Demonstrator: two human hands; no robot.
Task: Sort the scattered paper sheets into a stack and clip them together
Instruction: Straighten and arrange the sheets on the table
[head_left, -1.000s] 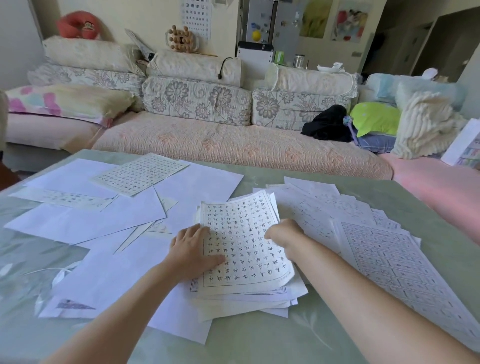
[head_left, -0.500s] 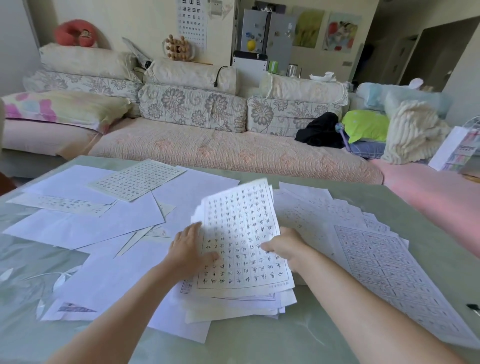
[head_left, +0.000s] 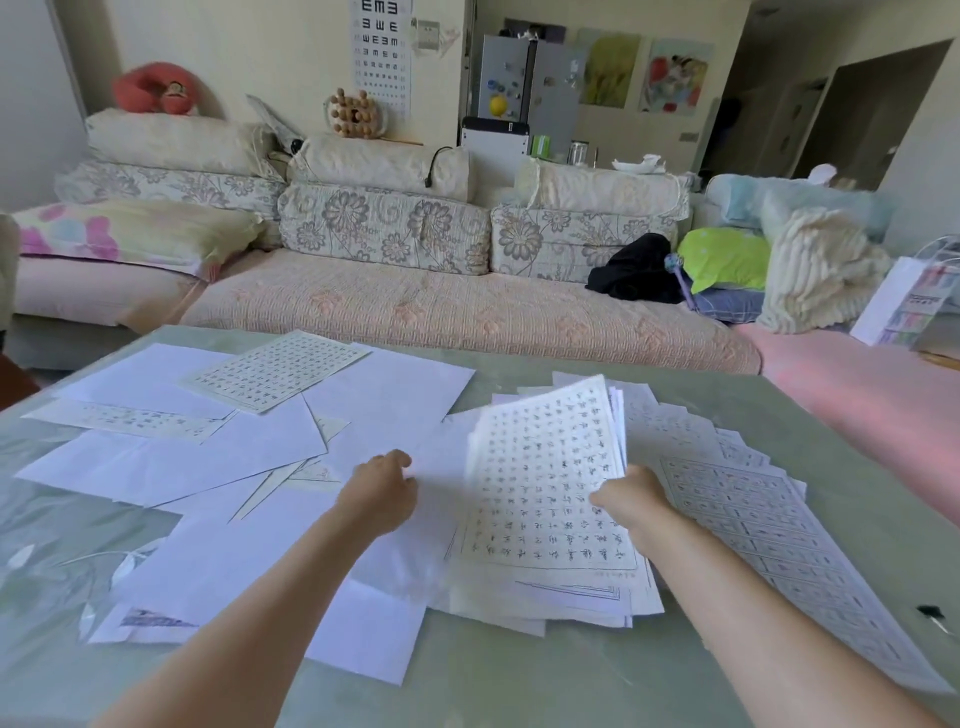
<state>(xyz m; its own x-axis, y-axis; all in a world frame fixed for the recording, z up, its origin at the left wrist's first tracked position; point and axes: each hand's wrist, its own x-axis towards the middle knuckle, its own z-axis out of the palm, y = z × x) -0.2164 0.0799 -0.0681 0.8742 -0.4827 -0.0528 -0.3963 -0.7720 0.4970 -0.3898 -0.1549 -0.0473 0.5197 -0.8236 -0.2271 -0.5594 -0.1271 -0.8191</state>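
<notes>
Right hand (head_left: 631, 501): fingers grip the right edge of the stack (head_left: 540, 467) of thin, grid-printed sheets, whose far end tilts up off the glossy green table (head_left: 519, 686). Left hand (head_left: 382, 493), left of the stack: fingers curled over flat blank sheets (head_left: 405, 410); whether they grip cannot be told.

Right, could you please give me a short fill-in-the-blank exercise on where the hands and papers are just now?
1. The right hand grips the printed stack by its ____ edge.
2. The left hand lies off the stack, on its ____ side.
3. The eye chart hangs on the wall behind the ____.
Missing words: right; left; sofa.
</notes>
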